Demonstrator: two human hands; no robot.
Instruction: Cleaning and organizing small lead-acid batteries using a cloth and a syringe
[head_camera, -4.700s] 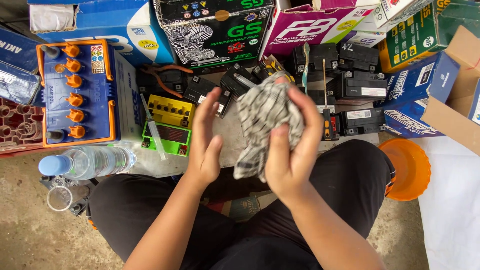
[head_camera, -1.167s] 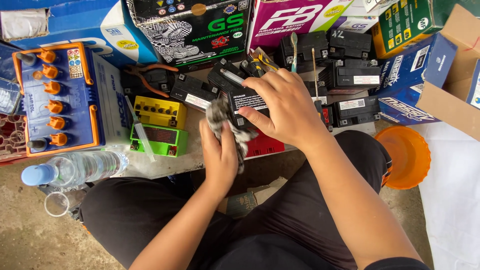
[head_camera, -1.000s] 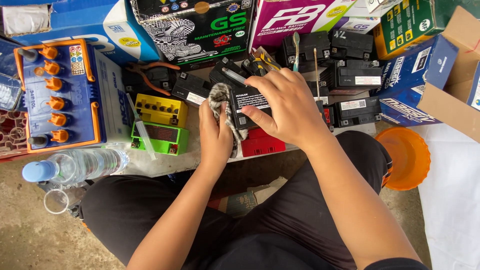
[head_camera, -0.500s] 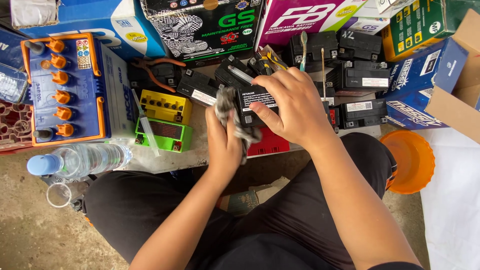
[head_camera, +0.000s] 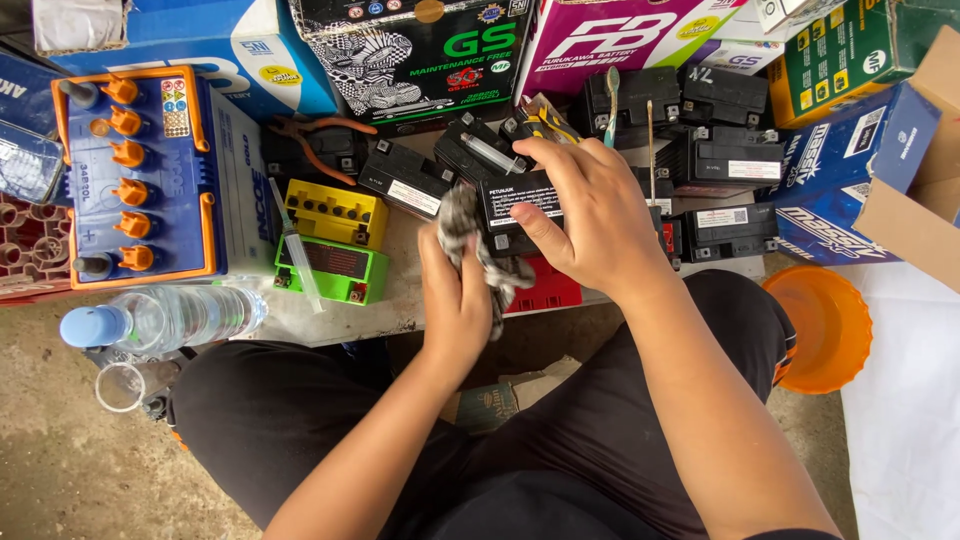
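Note:
My right hand (head_camera: 585, 215) grips a small black battery (head_camera: 510, 210) with a white label, holding it above a red battery (head_camera: 545, 290) on the low bench. My left hand (head_camera: 455, 300) presses a crumpled grey patterned cloth (head_camera: 465, 225) against the black battery's left side. Both forearms reach forward over my knees in black trousers.
A yellow battery (head_camera: 335, 212) and a green one (head_camera: 330, 270) lie left, a syringe (head_camera: 297, 252) across them. Further left stands a big blue battery with orange caps (head_camera: 135, 175). A water bottle (head_camera: 165, 320), pliers (head_camera: 320, 140), several black batteries (head_camera: 715, 160), cartons and an orange basin (head_camera: 820, 325) surround.
Earlier the cloth was bunched between both hands. My right hand has since picked up the black battery; my left hand rubs the cloth up and down its side.

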